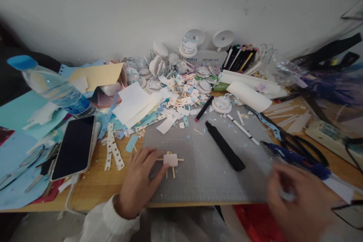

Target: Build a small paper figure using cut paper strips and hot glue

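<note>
My left hand (pixel 144 176) lies on the grey cutting mat (pixel 195 185) with its fingers stretched out and apart. Its thumb tip touches the lower left edge of a small figure made of a pale pink paper rectangle (pixel 170 160) with thin sticks (pixel 174 172) as limbs. The index fingertip is beside the figure's left stick. Off the mat's right side, my right hand (pixel 297 196) is raised and smeared by motion. Its fingers are curled around something pale that I cannot make out. A blue hot glue gun (pixel 295 159) lies just beyond it.
A black marker-like stick (pixel 224 146) and a white pen (pixel 243 130) lie on the mat. Paper scraps (pixel 184 94) heap up behind. At left are a phone (pixel 74 147) and a water bottle (pixel 56 87). Scissors (pixel 307 149) and a power strip (pixel 331 136) are at right.
</note>
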`<state>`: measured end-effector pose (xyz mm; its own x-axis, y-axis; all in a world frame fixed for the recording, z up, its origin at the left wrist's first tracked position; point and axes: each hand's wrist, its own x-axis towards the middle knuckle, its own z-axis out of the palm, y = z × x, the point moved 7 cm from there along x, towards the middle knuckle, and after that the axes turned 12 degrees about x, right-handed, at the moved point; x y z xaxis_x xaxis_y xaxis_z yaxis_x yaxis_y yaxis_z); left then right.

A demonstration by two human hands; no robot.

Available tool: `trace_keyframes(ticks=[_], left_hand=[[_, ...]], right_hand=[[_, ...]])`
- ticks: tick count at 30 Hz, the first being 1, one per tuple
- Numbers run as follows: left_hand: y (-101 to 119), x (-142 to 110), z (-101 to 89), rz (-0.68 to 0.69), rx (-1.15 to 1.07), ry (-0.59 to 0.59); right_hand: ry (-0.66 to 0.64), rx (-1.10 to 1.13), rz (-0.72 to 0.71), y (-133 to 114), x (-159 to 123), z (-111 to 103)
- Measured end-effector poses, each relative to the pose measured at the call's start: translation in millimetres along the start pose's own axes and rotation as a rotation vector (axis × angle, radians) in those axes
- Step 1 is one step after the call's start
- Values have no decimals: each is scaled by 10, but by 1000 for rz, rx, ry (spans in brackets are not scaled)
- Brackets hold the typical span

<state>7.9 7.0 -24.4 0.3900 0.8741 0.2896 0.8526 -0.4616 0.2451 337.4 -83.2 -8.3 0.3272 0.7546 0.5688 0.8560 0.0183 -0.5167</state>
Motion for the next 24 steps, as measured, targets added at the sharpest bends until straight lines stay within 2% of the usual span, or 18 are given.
trace_keyframes(ticks=[2, 5, 8, 11, 13, 15, 18, 20, 21, 22, 24], left_hand=[[-13, -21, -88, -7, -3, 55], [-57, -82, -239, -25, -19, 127], [-133, -175, -372, -43, -36, 188], [-229, -269, -427, -78, -45, 205], [-267, -310, -428, -95, -50, 196], [-270, -325, -426, -106, -66, 184], [-195, -296, -464, -99, -112, 193], [-105, -253, -526, -81, -154, 222], [-55, -227, -561, -75, -179, 233], [-5, -199, -595, -73, -207, 241], [100, -138, -658, -72, -275, 240]], right_hand=[[-206, -79, -82, -146, 279, 389], [-327, -206, -12, -58, 704, 812], [-390, -294, 34, 118, 988, 1083], [-430, -312, 42, 212, 1117, 1204], [-434, -282, 28, 179, 1150, 1194], [-403, -228, 8, 62, 1162, 1096], [-282, -132, -10, -247, 1134, 811], [-191, 43, -7, -519, 1061, 602], [-137, 312, 15, -653, 1007, 503], [-143, 614, 42, -787, 938, 459], [-264, 1046, 117, -1047, 766, 484]])
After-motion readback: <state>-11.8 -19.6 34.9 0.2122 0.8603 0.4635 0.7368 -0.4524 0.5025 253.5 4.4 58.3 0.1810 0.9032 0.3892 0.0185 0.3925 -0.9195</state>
